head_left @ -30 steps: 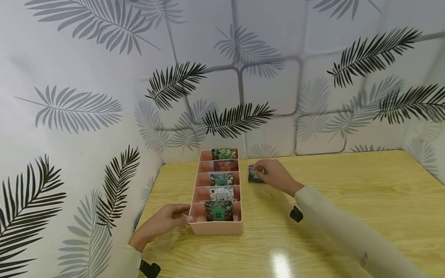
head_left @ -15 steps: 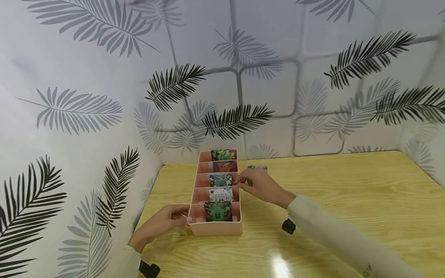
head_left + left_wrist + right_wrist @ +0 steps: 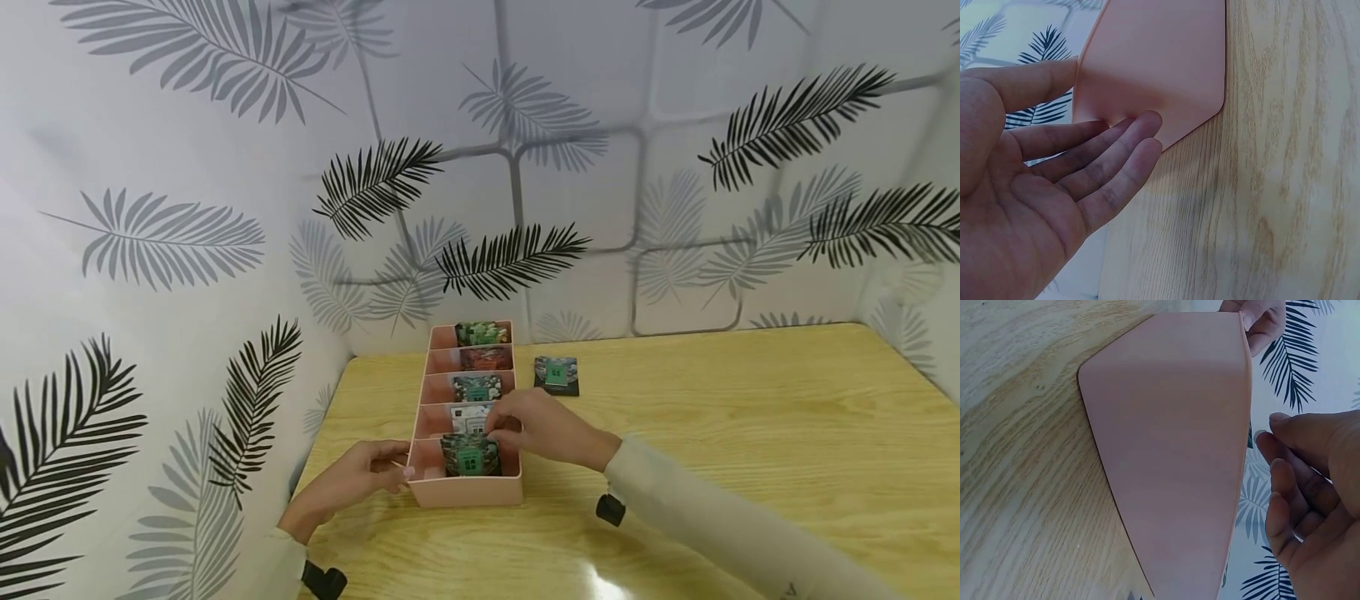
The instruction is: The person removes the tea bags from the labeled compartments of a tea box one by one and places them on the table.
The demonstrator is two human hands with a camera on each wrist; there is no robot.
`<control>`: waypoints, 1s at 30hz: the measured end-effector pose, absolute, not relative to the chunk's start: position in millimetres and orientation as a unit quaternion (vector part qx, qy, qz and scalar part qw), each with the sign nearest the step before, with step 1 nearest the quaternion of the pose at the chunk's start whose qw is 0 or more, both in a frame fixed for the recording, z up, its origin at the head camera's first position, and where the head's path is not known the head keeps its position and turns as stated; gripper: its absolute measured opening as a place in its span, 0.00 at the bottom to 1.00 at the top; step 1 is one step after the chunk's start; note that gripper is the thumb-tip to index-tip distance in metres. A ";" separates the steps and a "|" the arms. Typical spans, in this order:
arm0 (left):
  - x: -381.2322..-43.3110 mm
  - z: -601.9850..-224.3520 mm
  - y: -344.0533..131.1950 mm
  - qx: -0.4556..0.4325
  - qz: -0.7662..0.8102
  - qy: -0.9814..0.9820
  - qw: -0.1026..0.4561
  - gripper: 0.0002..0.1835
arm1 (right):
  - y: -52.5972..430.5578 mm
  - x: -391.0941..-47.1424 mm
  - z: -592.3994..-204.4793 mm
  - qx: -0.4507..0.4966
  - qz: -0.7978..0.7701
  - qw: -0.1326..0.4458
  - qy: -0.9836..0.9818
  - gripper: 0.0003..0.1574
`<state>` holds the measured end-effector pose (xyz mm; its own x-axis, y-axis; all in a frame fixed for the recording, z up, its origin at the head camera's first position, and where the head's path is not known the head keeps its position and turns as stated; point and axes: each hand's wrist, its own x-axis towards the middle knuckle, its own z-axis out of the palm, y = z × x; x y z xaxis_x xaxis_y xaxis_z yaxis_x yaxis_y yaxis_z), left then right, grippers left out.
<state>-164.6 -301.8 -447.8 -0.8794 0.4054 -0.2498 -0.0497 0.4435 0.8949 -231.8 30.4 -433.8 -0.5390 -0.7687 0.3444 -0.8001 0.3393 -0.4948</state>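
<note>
A long pink divided box [image 3: 468, 492] stands on the table, one or more upright printed sachets in each compartment. My left hand [image 3: 360, 477] is at its front left corner. In the left wrist view, the nearly straight fingers [image 3: 1119, 169] touch the outer wall and the thumb reaches the rim. My right hand [image 3: 543, 427] hovers over the box's right rim, fingertips above the white sachet [image 3: 467, 419] and the dark green sachet [image 3: 471, 457] at the front. Its fingers [image 3: 1279, 478] are loosely bent, with nothing visible between thumb and forefinger.
One dark sachet with a green label [image 3: 557, 375] lies flat on the wooden table [image 3: 720, 417], right of the box. Further back in the box are a blue-green sachet [image 3: 477, 388], a red one [image 3: 484, 359] and a green one [image 3: 482, 333]. A leaf-patterned wall covering [image 3: 577, 208] rises behind.
My right hand has left the sachet on the table, which is now uncovered, and has moved left and toward me over the box's front compartments. The left hand has stayed at the corner.
</note>
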 end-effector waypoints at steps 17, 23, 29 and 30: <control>-164.3 -447.3 -300.9 0.114 0.508 0.825 0.220 0.34 | 21.0 -224.9 -444.3 0.474 0.233 0.054 -0.848 0.05; -163.5 -448.2 -301.4 0.109 0.515 0.819 0.227 0.37 | 19.9 -222.5 -448.5 0.466 0.225 0.071 -0.853 0.03; -163.3 -447.9 -301.6 0.108 0.515 0.820 0.226 0.37 | 18.5 -219.4 -446.4 0.469 0.245 0.063 -0.846 0.10; -163.4 -447.9 -301.8 0.107 0.515 0.820 0.226 0.37 | 18.5 -218.5 -445.6 0.470 0.250 0.057 -0.845 0.10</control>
